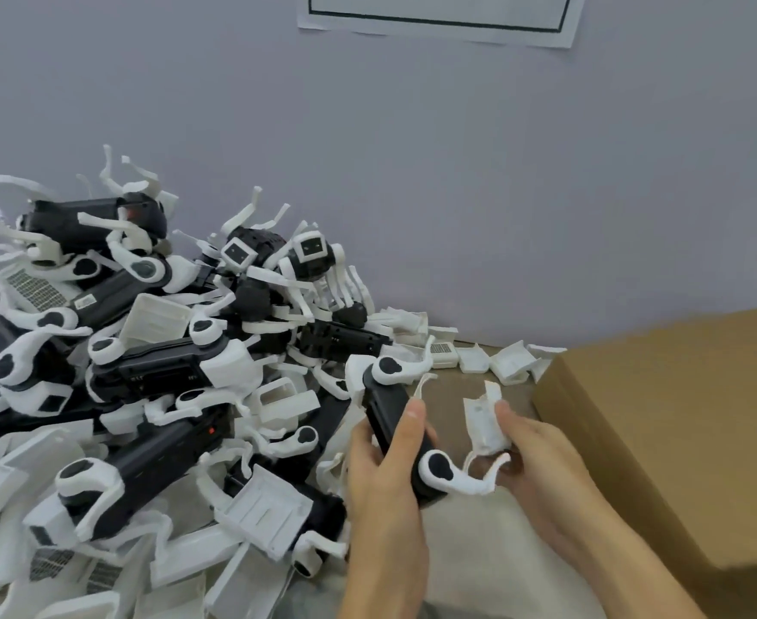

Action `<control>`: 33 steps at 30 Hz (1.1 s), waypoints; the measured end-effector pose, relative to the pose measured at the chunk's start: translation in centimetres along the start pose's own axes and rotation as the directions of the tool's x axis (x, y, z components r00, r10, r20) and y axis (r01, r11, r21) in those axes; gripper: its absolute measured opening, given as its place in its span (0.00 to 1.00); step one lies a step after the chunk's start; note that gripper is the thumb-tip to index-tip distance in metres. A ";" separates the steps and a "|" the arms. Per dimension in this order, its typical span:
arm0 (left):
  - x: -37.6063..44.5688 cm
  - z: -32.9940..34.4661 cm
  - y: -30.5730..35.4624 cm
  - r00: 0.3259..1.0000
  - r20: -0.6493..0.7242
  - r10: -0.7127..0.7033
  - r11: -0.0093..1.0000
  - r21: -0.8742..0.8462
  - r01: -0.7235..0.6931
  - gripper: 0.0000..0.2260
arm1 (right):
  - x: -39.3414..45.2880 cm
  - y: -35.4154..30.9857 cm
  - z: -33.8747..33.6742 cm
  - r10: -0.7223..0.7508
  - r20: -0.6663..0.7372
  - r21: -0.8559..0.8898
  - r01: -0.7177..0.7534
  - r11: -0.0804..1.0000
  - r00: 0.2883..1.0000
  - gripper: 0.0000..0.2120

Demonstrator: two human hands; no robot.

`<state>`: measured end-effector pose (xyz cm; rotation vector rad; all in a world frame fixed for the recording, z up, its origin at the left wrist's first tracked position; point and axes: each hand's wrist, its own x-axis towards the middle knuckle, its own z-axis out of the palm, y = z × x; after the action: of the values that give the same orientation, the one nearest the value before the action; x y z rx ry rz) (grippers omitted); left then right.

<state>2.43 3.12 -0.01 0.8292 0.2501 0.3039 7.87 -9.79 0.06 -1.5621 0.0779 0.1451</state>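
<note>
The left hand (385,480), low in the view and closest, is wrapped around a black bar-shaped plastic part (388,413), thumb laid along its top face and fingers curled underneath. The part is lifted off the work surface (479,556) and slants away to the left. It carries a rounded white cap with a dark oval at its far end (390,368) and another at its near end (437,469). From the near cap a thin curved white strip (484,482) reaches across to the right hand (542,462). Just beside the part, that hand pinches a ragged white plastic piece (484,422) between thumb and curled fingers. To the left a big pile of similar black-and-white parts and loose white shells (144,373) lies heaped against the grey wall (457,172). Smaller white scraps (508,361) lie along the wall's foot. A cardboard box (680,417) stands at the right, near the right hand, and a printed sheet of paper (439,31) hangs on the wall above.
</note>
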 end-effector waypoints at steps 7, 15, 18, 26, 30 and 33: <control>0.0 -0.1 -1.3 0.999 0.021 -0.040 0.998 0.042 0.039 0.14 | -3.1 1.6 -3.4 0.060 -0.069 0.379 -0.029 0.925 0.996 0.16; 0.2 0.1 -2.6 0.993 0.008 0.115 0.882 0.460 -0.106 0.23 | -3.1 2.2 -2.3 -0.251 -0.239 0.001 0.259 0.966 0.938 0.04; 0.5 -0.2 -2.9 0.992 0.028 0.126 0.811 0.573 -0.119 0.16 | -3.4 2.3 -1.4 -0.351 -0.190 -0.093 0.339 0.936 0.917 0.08; 0.5 -0.4 -3.0 0.999 0.039 0.027 0.873 0.485 -0.043 0.16 | -3.3 3.2 -0.2 -0.494 -0.138 -0.326 0.432 0.841 0.858 0.14; 0.3 -0.3 -2.9 0.995 0.097 -0.003 0.905 0.423 -0.038 0.13 | -3.2 3.2 0.0 -0.536 -0.173 -0.328 0.465 0.822 0.826 0.17; 0.0 0.1 -2.7 0.964 0.266 0.024 0.874 0.462 -0.149 0.12 | -3.2 3.1 0.3 -0.559 -0.213 -0.334 0.478 0.812 0.801 0.17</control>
<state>2.88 1.27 -2.00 1.3651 0.0438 0.2185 4.23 -9.63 -2.58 -1.8078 -0.1446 -0.5514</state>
